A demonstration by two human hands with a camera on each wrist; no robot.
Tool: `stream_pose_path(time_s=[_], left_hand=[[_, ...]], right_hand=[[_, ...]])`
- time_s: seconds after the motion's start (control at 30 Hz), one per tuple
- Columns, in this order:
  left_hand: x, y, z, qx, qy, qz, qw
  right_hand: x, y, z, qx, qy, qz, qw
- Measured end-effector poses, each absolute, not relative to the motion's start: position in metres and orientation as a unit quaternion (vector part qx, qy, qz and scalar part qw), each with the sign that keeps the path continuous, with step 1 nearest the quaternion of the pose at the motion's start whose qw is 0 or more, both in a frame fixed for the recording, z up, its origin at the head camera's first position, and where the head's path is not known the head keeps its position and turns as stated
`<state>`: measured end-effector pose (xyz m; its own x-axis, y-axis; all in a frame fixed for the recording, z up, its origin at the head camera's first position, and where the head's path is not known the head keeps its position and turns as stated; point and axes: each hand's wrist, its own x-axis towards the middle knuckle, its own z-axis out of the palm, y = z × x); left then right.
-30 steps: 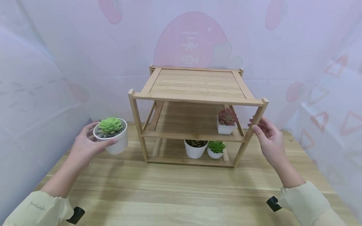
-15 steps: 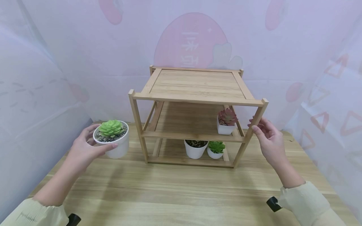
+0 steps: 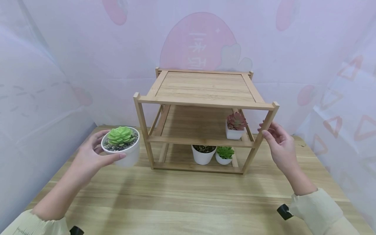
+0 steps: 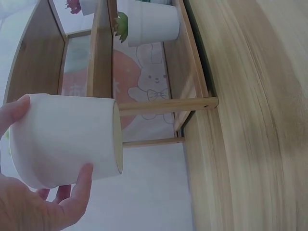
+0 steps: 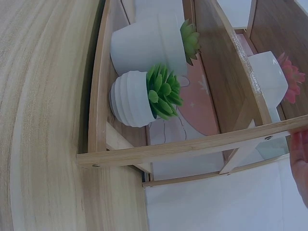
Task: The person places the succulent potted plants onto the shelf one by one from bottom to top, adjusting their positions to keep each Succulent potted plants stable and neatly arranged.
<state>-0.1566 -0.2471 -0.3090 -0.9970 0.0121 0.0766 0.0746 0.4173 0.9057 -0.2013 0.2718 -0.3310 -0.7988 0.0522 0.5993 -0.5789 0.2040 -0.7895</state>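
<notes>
My left hand point(image 3: 92, 153) grips a round white pot holding a green succulent point(image 3: 120, 136) in grey gravel, in the air left of the wooden shelf rack point(image 3: 202, 106). In the left wrist view, thumb and fingers lie on the white pot point(image 4: 67, 139). My right hand point(image 3: 280, 147) holds the rack's front right post point(image 3: 265, 125), thumb in front and fingers behind. The middle tier bears a red succulent in a square white pot point(image 3: 235, 133). On the bottom tier stand a larger white pot point(image 3: 202, 157) and a small ribbed pot with a green succulent point(image 5: 132, 98).
The rack stands on a wood-grain table point(image 3: 182, 202). Pale printed cloth point(image 3: 117, 58) hangs behind and along both sides. The rack's front left post point(image 3: 143, 130) stands just right of the held pot.
My left hand and the potted succulent have moved slightly down, then right toward the rack. The right hand stays on the post, and the rack's plants have not moved.
</notes>
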Motion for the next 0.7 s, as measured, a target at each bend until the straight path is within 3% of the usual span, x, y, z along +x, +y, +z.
stream_pose_path(time_s=[0.7], left_hand=[[-0.152, -0.226, -0.299, -0.054, -0.861, -0.505, 0.016]], right_hand=[[-0.201, 0.272, -0.331, 0.177, -0.732, 0.603, 0.262]])
